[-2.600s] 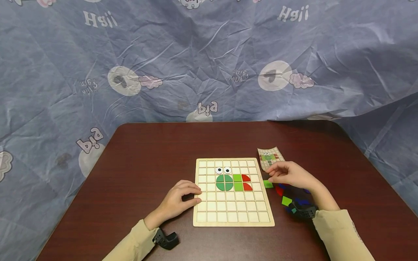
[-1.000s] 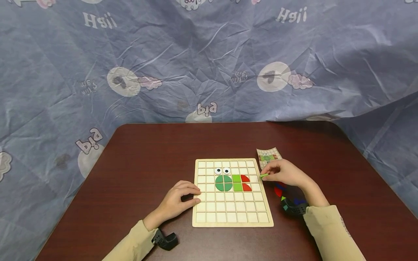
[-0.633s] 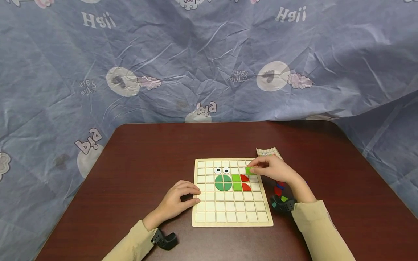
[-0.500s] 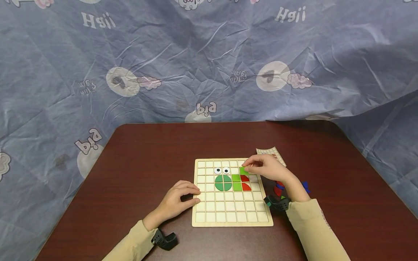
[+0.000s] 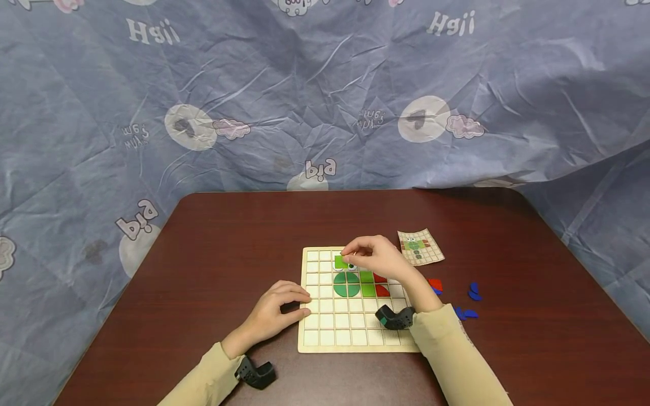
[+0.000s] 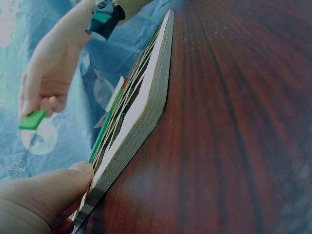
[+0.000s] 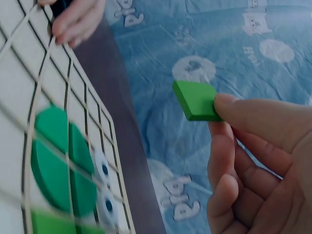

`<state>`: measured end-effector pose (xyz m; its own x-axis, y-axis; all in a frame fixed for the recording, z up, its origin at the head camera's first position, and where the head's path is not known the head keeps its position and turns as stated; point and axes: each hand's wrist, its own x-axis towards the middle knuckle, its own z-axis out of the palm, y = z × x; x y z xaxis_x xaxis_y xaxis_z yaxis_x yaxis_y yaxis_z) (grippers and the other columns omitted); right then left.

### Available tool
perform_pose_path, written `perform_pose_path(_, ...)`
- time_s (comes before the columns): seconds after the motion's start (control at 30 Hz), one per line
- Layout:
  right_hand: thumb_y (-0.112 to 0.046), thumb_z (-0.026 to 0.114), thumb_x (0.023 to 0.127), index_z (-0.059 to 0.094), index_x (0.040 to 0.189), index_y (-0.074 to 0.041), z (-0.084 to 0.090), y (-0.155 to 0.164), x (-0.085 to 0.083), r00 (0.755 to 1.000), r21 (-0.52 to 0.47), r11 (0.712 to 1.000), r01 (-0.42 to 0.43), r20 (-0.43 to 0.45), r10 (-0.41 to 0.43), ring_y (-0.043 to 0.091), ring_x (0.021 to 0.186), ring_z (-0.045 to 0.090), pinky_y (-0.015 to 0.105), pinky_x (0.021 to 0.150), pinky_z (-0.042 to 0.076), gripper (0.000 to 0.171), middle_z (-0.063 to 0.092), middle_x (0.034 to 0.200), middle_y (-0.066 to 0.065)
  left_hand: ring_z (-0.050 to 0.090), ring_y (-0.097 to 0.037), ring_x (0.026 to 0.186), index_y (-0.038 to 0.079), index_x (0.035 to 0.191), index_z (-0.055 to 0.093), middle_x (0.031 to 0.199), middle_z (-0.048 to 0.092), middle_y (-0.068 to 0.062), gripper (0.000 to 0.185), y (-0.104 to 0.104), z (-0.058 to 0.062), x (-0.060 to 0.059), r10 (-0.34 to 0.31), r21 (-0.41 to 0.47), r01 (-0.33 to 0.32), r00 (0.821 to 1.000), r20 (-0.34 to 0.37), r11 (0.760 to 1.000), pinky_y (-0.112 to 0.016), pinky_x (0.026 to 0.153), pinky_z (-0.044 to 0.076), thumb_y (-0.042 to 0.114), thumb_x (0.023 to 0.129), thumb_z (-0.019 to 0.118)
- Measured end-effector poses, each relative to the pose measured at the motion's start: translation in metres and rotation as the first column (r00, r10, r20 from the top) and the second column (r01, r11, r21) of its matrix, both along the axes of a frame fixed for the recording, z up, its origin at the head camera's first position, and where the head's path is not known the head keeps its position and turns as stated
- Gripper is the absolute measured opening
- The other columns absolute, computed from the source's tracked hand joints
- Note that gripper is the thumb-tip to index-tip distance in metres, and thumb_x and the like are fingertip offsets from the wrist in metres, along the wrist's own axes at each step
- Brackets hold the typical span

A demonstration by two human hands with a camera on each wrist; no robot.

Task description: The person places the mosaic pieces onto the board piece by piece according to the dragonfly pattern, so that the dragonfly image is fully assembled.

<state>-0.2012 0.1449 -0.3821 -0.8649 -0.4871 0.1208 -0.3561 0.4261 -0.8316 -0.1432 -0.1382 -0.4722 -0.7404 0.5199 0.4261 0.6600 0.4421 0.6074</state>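
My right hand (image 5: 378, 256) pinches a light green square tile (image 7: 197, 101) between thumb and fingers, held above the wooden grid board (image 5: 335, 337). In the head view the tile overlaps the two round eye pieces (image 7: 106, 187). My left hand (image 5: 279, 307) rests at the board's left edge, its thumb (image 6: 73, 181) and fingertips touching the frame. On the board lies a dark green circle (image 5: 346, 285) of quarter pieces. Right of it are two light green squares (image 5: 367, 283) and two red quarter pieces (image 5: 382, 290), partly behind my right hand and wrist.
A paper pattern card (image 5: 420, 248) with a printed figure lies behind the board's right side. Loose blue pieces (image 5: 474, 292) and a red piece (image 5: 435, 283) lie on the dark table (image 5: 244, 237) to the right. My right forearm crosses the board's right part.
My right hand picked up the light green tile beside the board and carried it left over the grid, past the red pieces to the eyes. My left hand stays put.
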Motion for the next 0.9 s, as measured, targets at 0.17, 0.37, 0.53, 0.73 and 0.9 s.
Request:
perform_pose_path(0.17, -0.022, 0.068, 0.088, 0.072, 0.096, -0.013, -0.002, -0.019, 0.0, 1.0, -0.002, 1.0, 0.002, 0.0, -0.002, 0.018, 0.068, 0.056, 0.029, 0.059, 0.046, 0.012, 0.067, 0.085, -0.001, 0.051, -0.012, 0.107, 0.015, 0.102, 0.072, 0.108, 0.063, 0.007, 0.02, 0.0, 0.001, 0.0, -0.002, 0.003, 0.002, 1.0, -0.011, 1.0, -0.031, 0.089, 0.046, 0.026, 0.085, 0.072)
perform_pose_path(0.37, -0.019, 0.066, 0.089, 0.072, 0.095, -0.014, -0.013, -0.032, -0.003, 0.999, 0.031, 1.0, 0.002, 0.034, -0.003, 0.02, 0.068, 0.057, 0.029, 0.058, 0.047, 0.01, 0.067, 0.084, -0.004, 0.052, -0.012, 0.107, 0.014, 0.101, 0.072, 0.107, 0.063, 0.006, 0.02, 0.001, 0.001, 0.0, -0.002, 0.008, 0.003, 1.0, -0.016, 1.0, -0.031, 0.089, 0.046, 0.025, 0.084, 0.072)
perform_pose_path(0.53, -0.017, 0.066, 0.089, 0.072, 0.094, -0.013, -0.025, -0.037, -0.005, 0.999, 0.081, 0.997, -0.001, 0.041, -0.002, 0.018, 0.068, 0.058, 0.028, 0.056, 0.046, 0.009, 0.066, 0.083, -0.004, 0.052, -0.012, 0.106, 0.015, 0.101, 0.072, 0.106, 0.063, 0.006, 0.02, 0.001, 0.001, 0.0, -0.002, 0.008, 0.002, 1.0, -0.023, 1.0, -0.031, 0.089, 0.047, 0.026, 0.084, 0.072)
perform_pose_path(0.73, -0.018, 0.066, 0.089, 0.072, 0.091, -0.013, -0.034, -0.04, -0.005, 0.997, 0.144, 0.989, 0.024, 0.068, -0.034, 0.013, 0.065, 0.057, 0.029, 0.056, 0.046, 0.008, 0.066, 0.079, -0.005, 0.052, -0.012, 0.106, 0.015, 0.1, 0.072, 0.106, 0.063, 0.007, 0.02, 0.001, -0.001, -0.001, -0.004, 0.009, 0.004, 0.999, -0.038, 1.0, -0.031, 0.088, 0.047, 0.026, 0.084, 0.072)
perform_pose_path(0.9, -0.019, 0.067, 0.088, 0.073, 0.089, -0.014, -0.038, -0.041, -0.006, 0.996, 0.191, 0.98, 0.053, 0.055, -0.065, 0.011, 0.067, 0.057, 0.028, 0.058, 0.047, 0.007, 0.065, 0.079, -0.006, 0.052, -0.011, 0.106, 0.016, 0.1, 0.072, 0.106, 0.063, 0.009, 0.02, 0.001, -0.001, -0.001, 0.001, 0.008, 0.0, 0.999, -0.033, 1.0, -0.031, 0.088, 0.047, 0.028, 0.084, 0.072)
